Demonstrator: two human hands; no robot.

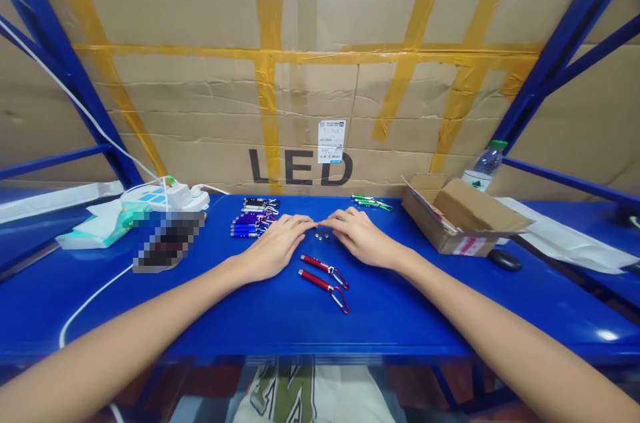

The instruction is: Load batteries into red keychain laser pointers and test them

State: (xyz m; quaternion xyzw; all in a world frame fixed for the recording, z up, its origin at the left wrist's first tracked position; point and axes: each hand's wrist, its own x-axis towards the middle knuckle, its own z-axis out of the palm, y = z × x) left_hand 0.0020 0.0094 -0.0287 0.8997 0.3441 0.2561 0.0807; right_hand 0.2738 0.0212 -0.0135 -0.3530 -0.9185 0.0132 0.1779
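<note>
Forearms [165,320] foremost. Left hand [277,244] and right hand [363,236] beside small silver discs [321,238]; grasp cannot be determined. Discs likely light, hard, slippery; pinch edges.

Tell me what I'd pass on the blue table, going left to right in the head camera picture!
White-and-green pack → row of small metal sticks with clips → left hand → tiny silvery round pieces → right hand → open cardboard box.
</note>
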